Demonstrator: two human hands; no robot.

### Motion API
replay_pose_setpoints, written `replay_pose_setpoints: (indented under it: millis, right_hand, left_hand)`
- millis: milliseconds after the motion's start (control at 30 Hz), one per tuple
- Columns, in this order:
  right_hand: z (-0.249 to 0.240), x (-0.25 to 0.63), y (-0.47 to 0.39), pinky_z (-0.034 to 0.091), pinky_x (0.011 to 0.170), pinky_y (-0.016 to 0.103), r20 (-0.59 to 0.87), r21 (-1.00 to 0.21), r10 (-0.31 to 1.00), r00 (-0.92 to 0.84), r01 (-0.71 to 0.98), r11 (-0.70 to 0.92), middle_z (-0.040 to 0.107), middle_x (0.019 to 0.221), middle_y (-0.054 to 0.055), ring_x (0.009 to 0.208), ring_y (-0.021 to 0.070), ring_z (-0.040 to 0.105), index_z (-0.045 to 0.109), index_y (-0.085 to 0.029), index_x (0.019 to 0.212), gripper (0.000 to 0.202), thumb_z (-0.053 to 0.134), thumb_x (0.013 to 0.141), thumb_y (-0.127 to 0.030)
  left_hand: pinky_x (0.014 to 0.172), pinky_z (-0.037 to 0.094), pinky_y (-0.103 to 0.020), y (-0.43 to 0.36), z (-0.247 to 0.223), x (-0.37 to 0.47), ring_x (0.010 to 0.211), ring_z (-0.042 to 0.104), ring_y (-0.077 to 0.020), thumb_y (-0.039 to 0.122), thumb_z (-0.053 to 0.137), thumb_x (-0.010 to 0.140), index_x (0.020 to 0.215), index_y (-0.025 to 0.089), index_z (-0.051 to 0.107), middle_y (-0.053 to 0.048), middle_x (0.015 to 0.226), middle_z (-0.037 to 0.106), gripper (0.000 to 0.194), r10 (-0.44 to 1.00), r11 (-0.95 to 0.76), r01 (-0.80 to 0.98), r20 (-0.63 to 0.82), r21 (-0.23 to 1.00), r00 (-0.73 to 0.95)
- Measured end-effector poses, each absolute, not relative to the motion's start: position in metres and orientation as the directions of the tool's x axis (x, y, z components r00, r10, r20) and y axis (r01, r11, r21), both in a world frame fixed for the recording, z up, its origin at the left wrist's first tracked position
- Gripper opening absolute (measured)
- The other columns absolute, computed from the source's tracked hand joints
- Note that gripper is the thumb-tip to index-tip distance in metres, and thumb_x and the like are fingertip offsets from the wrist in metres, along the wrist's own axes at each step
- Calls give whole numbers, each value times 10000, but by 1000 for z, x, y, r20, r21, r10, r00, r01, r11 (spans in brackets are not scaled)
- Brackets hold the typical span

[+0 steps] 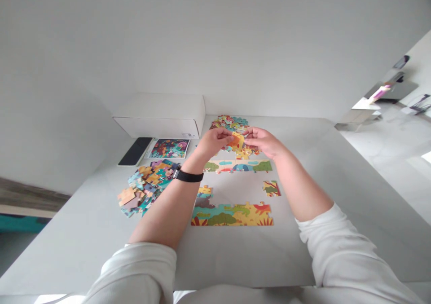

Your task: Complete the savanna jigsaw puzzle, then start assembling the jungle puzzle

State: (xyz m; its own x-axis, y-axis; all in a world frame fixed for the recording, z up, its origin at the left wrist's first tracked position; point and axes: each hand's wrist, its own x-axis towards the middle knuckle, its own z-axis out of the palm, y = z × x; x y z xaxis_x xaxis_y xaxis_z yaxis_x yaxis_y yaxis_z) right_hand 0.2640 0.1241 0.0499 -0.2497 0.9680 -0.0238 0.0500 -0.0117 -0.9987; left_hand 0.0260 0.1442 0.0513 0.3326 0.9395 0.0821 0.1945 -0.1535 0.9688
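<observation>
Between my two hands, above the far part of the table, is a yellow-orange puzzle piece (237, 139). My left hand (217, 141) pinches its left edge, and the fingers of my right hand (263, 141) close on its right edge. Loose puzzle pieces (232, 122) lie in a heap behind and beneath the hands. Nearer to me, a joined top strip (239, 166) and a joined bottom strip (232, 215) lie flat, with bare table between them. A single piece (271, 188) with a tree pattern sits apart at the right. My left forearm partly hides the joined pieces at the left.
A second heap of puzzle pieces (148, 185) lies left of my left arm. Behind it are a dark phone (135, 151) and a colourful picture card (169, 148). A white box (158, 115) stands against the wall. The white table (242, 259) extends to both sides.
</observation>
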Motion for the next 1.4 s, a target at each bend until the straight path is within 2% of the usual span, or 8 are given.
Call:
replay_pose_setpoints:
  millis: [133, 233, 367, 600, 767, 933, 1167, 1400]
  right_hand:
    - [45, 261, 123, 534, 675, 257, -74, -987, 918, -389, 161, -12, 769, 891, 6, 760, 151, 691, 740, -233, 1046, 388, 928, 750, -400]
    - [41, 257, 123, 526, 666, 250, -49, -984, 932, -360, 176, 16, 778, 929, 18, 789, 156, 707, 733, -231, 988, 360, 900, 802, -490]
    - [43, 257, 123, 518, 652, 253, -18, -985, 953, -303, 166, 34, 753, 879, 21, 796, 171, 711, 690, -224, 924, 440, 928, 758, -555]
    - [45, 258, 124, 507, 632, 266, 3, -986, 959, -285, 157, 50, 723, 828, 5, 740, 160, 671, 682, -220, 929, 465, 959, 703, -517]
    - [46, 257, 121, 513, 624, 271, 8, -989, 960, -280, 142, 50, 737, 838, 6, 771, 179, 690, 706, -232, 1026, 506, 966, 688, -503]
    - [51, 263, 110, 532, 627, 278, 43, -980, 966, -254, 177, 90, 725, 827, -4, 770, 182, 687, 694, -234, 1068, 546, 963, 702, -536]
    - [51, 287, 71, 596, 679, 316, 61, -960, 979, -195, 256, 111, 708, 815, 0, 762, 184, 691, 712, -224, 1023, 482, 950, 736, -530]
    - [39, 319, 3, 617, 658, 309, -56, -968, 990, -129, 248, -23, 759, 839, 31, 755, 190, 714, 738, -221, 992, 473, 959, 731, -548]
  left_hand:
    - [642, 516, -274, 143, 52, 25, 720, 688, -165, 394, 825, 828, 1008, 161, 769, -78, 872, 791, 300, 935, -186, 226, 102, 956, 339]
    - [649, 526, -271, 143, 50, 26, 736, 694, -168, 379, 822, 846, 1038, 162, 777, -73, 861, 781, 293, 917, -207, 245, 100, 947, 387]
    - [649, 560, -267, 143, 47, 29, 760, 710, -170, 405, 781, 916, 1153, 180, 740, -69, 880, 770, 329, 914, -186, 213, 89, 959, 395]
    - [633, 530, -259, 145, 46, 27, 687, 674, -153, 390, 821, 866, 923, 180, 716, -43, 780, 743, 241, 913, -222, 247, 112, 943, 393]
    - [660, 487, -267, 138, 54, 27, 742, 683, -169, 359, 753, 890, 883, 184, 744, -47, 824, 776, 176, 879, -373, 355, 204, 857, 430]
    - [711, 495, -278, 129, 64, 30, 792, 700, -180, 316, 679, 919, 950, 194, 778, -35, 876, 803, 160, 844, -470, 429, 250, 772, 474]
    - [762, 521, -275, 103, 80, 43, 839, 727, -180, 305, 649, 953, 1005, 202, 784, -45, 941, 820, 178, 754, -564, 440, 220, 699, 619]
    - [763, 493, -287, 66, 79, 69, 836, 722, -181, 330, 625, 995, 1019, 234, 785, -26, 943, 814, 188, 611, -690, 420, 164, 589, 774]
